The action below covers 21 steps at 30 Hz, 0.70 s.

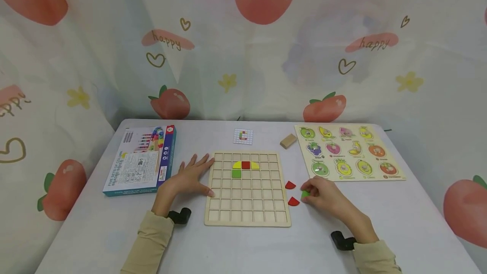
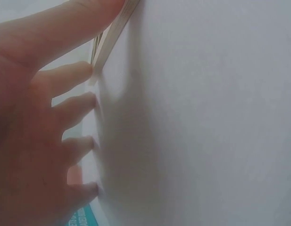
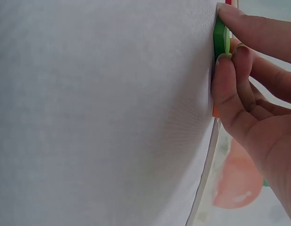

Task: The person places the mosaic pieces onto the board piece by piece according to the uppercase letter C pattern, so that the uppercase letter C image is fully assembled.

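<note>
A wooden grid board (image 1: 251,219) lies flat mid-table. In its upper left part sit a red square (image 1: 246,165) between two yellow quarter-rounds, the left one (image 1: 237,165) above a green square (image 1: 236,173). My left hand (image 1: 188,179) rests with spread fingers by the board's left side, its thumb (image 2: 74,23) on the edge. Right of the board, my right hand (image 1: 325,195) pinches a small green piece (image 3: 221,37) between thumb and fingertips, low over the tablecloth. Two red quarter-rounds, one upper (image 1: 290,185) and one lower (image 1: 293,201), lie between the board and this hand.
Behind the board lies a small pattern card (image 1: 242,136). A plain wooden block (image 1: 288,141) sits beside a fruit puzzle board (image 1: 336,138) at the back right. At the left lies a flat blue and white box (image 1: 133,168). A printed curtain hangs behind the table.
</note>
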Available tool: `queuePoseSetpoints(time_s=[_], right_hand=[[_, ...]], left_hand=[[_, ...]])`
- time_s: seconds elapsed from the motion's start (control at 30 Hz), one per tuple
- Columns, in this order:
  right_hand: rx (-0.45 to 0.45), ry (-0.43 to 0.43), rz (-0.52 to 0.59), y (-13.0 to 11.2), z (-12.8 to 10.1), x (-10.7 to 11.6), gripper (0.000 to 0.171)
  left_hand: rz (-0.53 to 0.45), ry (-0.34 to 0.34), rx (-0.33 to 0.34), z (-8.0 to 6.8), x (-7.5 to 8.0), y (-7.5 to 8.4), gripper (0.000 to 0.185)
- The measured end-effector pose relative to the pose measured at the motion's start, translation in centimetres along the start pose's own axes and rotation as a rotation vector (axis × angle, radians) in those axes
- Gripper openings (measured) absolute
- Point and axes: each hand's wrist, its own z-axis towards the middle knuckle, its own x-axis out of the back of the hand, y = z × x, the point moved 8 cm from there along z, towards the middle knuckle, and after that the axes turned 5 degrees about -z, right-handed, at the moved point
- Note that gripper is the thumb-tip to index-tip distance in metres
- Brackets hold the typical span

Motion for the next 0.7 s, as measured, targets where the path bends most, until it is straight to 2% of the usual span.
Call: queuePoseSetpoints(time_s=[0.7], right_hand=[[-0.078, -0.016, 0.019, 0.03, -0.04, -0.37, 0.027]], left_hand=[[-0.015, 0.015, -0.001, -0.02, 0.10, -0.30, 0.109]])
